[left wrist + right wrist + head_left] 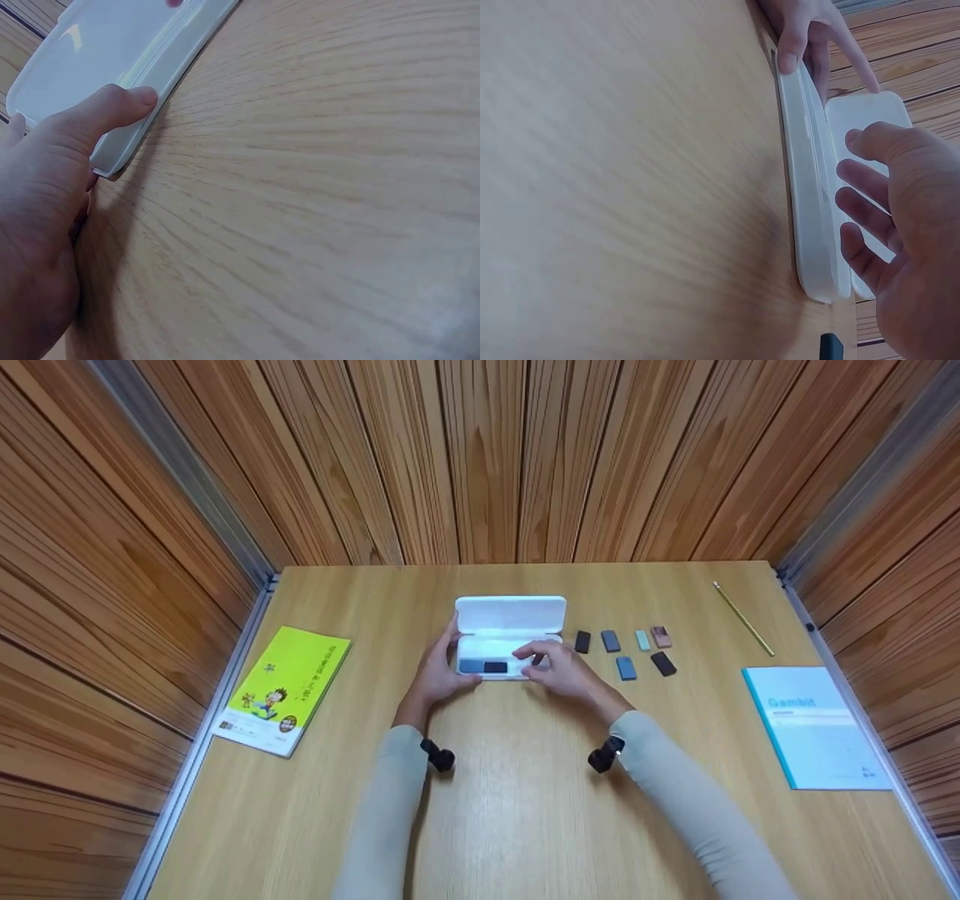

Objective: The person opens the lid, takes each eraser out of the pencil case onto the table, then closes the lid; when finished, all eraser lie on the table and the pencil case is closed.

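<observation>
A white pencil case (510, 615) stands on the table with its lid raised at the back. In its tray lie a blue block (471, 666) and a black block (496, 667), side by side at the front left. My left hand (437, 669) grips the case's left end; its thumb (141, 97) lies on the front rim in the left wrist view. Over the right part of the tray hovers my right hand (564, 671). Its fingers (866, 214) are loosely bent, and no object shows between them in the right wrist view. That hand hides part of the tray.
Right of the case lie several small blocks, among them a black one (583, 642), a blue one (625, 668) and a pale green one (643, 640). Farther right are a pencil (742, 617) and a light blue notebook (814, 735). A yellow-green book (289, 682) lies at left.
</observation>
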The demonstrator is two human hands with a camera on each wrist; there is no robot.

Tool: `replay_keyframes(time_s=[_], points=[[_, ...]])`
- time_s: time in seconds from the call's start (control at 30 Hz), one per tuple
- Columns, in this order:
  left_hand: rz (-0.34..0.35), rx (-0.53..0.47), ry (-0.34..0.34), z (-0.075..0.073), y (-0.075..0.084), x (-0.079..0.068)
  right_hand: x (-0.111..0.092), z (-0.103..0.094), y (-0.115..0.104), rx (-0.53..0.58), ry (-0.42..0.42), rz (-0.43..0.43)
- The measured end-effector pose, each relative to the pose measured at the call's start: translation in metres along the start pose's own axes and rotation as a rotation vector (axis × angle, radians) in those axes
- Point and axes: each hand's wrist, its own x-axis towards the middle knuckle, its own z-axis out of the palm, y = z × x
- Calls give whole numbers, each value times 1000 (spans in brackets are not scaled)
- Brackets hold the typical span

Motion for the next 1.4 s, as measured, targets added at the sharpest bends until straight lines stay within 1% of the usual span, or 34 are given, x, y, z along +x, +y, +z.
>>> replay_keyframes(time_s=[0.1,0.3,0.5,0.63,0.93,1.03,1.23,1.4], points=[[0,2,3,1,0,0,3,6,-1,-7,-7,0],[28,34,-1,2,0,0,8,14,-1,-3,-12,7],[40,35,3,2,1,0,12,18,-1,8,-31,17],[32,38,2,2,1,0,13,20,-2,6,-43,17],[50,25,-1,0,0,1,15,22,-3,20,-38,27],[45,31,-3,-1,-1,1,16,24,-4,20,-43,26],[54,59,-3,-1,-4,1,24,32,-6,-16,-31,-6],[65,62,-2,-1,-4,2,28,35,-9,-21,-34,15]])
